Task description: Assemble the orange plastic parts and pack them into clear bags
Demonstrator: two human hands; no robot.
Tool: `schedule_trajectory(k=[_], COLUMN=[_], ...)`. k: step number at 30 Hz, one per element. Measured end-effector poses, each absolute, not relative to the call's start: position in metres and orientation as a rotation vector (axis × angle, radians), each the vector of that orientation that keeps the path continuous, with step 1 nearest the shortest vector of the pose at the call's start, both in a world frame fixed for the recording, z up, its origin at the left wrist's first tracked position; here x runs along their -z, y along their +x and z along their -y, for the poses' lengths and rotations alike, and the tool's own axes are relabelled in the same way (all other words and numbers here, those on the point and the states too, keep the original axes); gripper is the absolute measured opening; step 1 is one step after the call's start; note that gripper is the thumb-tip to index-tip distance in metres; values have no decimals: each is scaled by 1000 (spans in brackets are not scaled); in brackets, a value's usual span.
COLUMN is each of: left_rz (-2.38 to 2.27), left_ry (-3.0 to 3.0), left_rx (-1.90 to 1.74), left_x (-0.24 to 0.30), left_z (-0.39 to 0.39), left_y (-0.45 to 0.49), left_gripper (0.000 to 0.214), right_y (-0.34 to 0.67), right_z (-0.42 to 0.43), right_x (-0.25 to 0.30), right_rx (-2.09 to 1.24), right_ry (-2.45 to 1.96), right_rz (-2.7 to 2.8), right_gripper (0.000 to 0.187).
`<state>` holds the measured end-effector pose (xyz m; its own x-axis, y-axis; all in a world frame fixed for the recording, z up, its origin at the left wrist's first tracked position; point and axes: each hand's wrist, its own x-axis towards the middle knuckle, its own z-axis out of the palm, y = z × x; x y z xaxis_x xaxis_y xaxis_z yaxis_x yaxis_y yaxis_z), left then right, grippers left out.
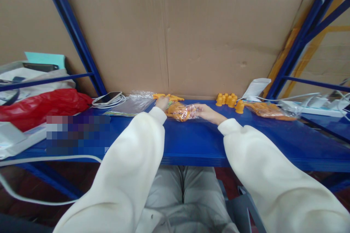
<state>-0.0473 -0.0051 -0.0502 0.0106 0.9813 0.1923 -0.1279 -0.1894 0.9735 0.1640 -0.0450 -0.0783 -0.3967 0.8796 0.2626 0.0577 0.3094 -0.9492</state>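
A clear plastic bag with orange plastic pieces inside lies on the blue shelf, between my hands. My right hand grips the bag's right edge between thumb and fingers. At the bag's upper left is my left hand, touching or close to some loose orange pieces; its fingers are mostly hidden, so I cannot tell what they hold. Several orange cone-like pieces stand upright to the right. Beyond them lies a second filled bag of orange parts.
Flat clear bags lie left of my left hand, beside a phone and a coiled white cable. A red plastic bag sits farther left. A white power strip is at right. Cardboard closes off the back between blue posts.
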Motion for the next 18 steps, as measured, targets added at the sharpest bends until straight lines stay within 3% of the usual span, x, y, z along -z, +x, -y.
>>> schedule_trajectory(k=[9, 18], left_rz=[-1168, -1176], left_ry=[1044, 1183], left_rx=[-1060, -1099], left_x=[30, 42], left_z=[47, 35], left_y=[-37, -44], left_gripper=[45, 32], right_y=[167, 172], right_z=[44, 50], right_x=[76, 75], right_rx=[-1179, -1192], right_ry=[-802, -830], right_rz=[1678, 1904], right_gripper=[31, 34])
